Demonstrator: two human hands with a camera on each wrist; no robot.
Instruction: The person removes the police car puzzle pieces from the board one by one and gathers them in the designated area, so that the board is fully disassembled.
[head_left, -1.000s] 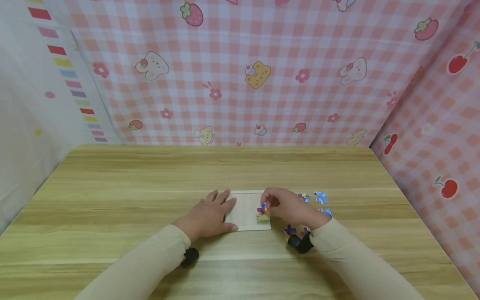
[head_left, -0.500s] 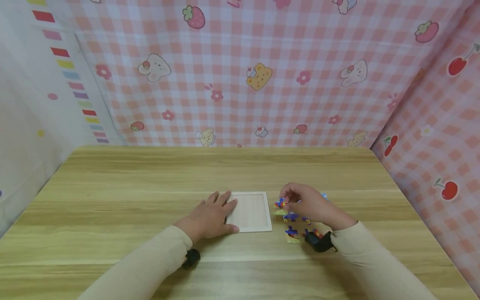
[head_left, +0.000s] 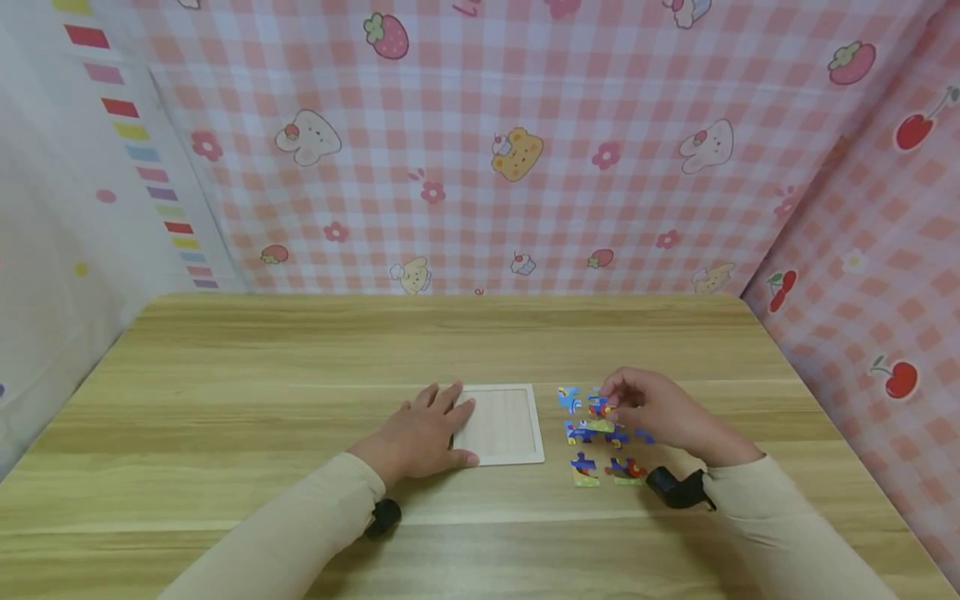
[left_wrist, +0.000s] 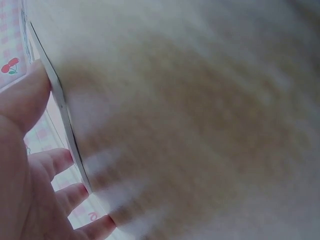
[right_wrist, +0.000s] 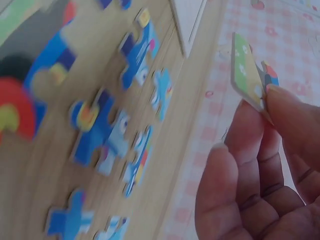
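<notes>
My left hand [head_left: 420, 429] lies with its fingers spread over the left side of a pale wooden puzzle tray [head_left: 538, 433], whose recess holds no pieces in view. In the left wrist view, thumb and fingertips touch the tray's edge [left_wrist: 67, 117]. My right hand [head_left: 656, 408] pinches a puzzle piece [right_wrist: 247, 72] with a green strip between thumb and fingers. It is held above the loose puzzle pieces to the right of the tray. Among these are a blue piece with a round knob [right_wrist: 100, 132] and a bottom-row piece [head_left: 585, 471].
Several loose pieces lie in rough rows on the wooden table [head_left: 300, 350], including a light blue one [head_left: 568, 398] at the back. A pink checked cloth [head_left: 450, 108] hangs behind the table. A black wrist camera [head_left: 678, 487] sits at the right sleeve.
My right hand has moved right, carrying the pinched puzzle piece from over the tray to above the loose pieces. My left hand has stayed on the tray.
</notes>
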